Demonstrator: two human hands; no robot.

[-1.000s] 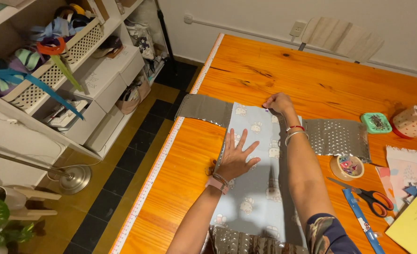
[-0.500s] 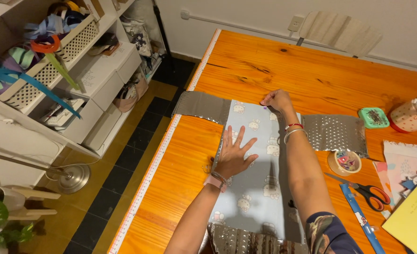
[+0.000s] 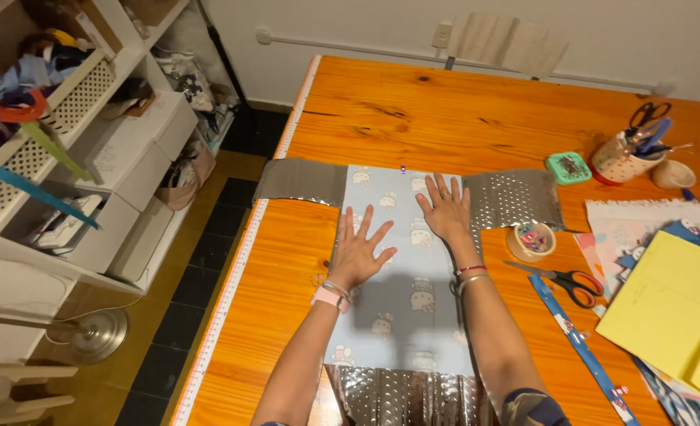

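Observation:
A light blue printed fabric panel (image 3: 403, 308) lies lengthwise on the orange wooden table (image 3: 460, 110), over a cross-shaped silver dotted insulating sheet (image 3: 515, 197). My left hand (image 3: 359, 251) presses flat on the panel's left edge, fingers spread. Flat on the panel's upper right part rests my right hand (image 3: 446, 210), fingers together and pointing away from me. Neither hand holds anything. A small pin or clip (image 3: 403, 169) sits at the panel's far edge.
Right of the fabric are a small tape-ring dish of clips (image 3: 530, 241), red-handled scissors (image 3: 564, 279), a blue ruler (image 3: 582, 351), yellow paper (image 3: 677, 312), a green pin box (image 3: 568, 166) and a cup of tools (image 3: 626, 154). A measuring tape (image 3: 235, 276) edges the table's left side. Shelving (image 3: 74, 142) stands left.
My right hand has pulled back from the fabric's far right corner and now lies flat on the panel. The left hand stays pressed flat. The view has shifted.

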